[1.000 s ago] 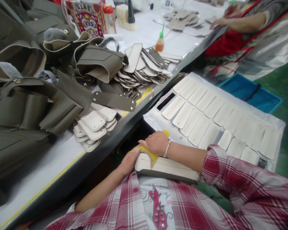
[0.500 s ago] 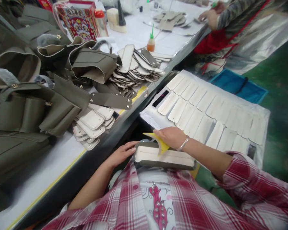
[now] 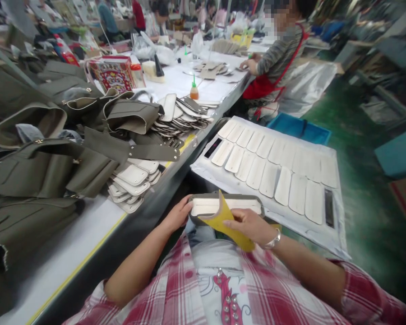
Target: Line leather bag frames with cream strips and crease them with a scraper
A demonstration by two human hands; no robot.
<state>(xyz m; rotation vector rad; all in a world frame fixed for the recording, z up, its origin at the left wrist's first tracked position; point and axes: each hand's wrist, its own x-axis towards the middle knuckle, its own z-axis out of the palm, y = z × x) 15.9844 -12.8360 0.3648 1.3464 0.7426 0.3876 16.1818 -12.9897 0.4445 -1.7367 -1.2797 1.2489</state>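
Observation:
In front of my body is an olive-grey bag (image 3: 261, 204) with a long cream panel (image 3: 206, 206) facing up. My left hand (image 3: 178, 216) grips the left end of the bag, thumb at its edge. A curled yellow sheet (image 3: 219, 218) is pinched in my right hand (image 3: 252, 225), which wears a silver bracelet. The sheet stands over the panel and hides part of it; whether it touches the panel, I cannot tell. To the right lies a white board (image 3: 199, 168) with rows of cream oblong panels (image 3: 253, 171).
Olive-grey bags (image 3: 30, 167) crowd the table at left. Stacks of white strips (image 3: 131, 178) lie near its edge, with a green-tipped bottle (image 3: 194, 92) behind. A co-worker (image 3: 277, 54) sits at the far right side, near a blue bin (image 3: 299, 128).
The view has tilted up. My right hand and the yellow sheet have turned and come nearer my body. My left hand now wraps more firmly round the bag's end.

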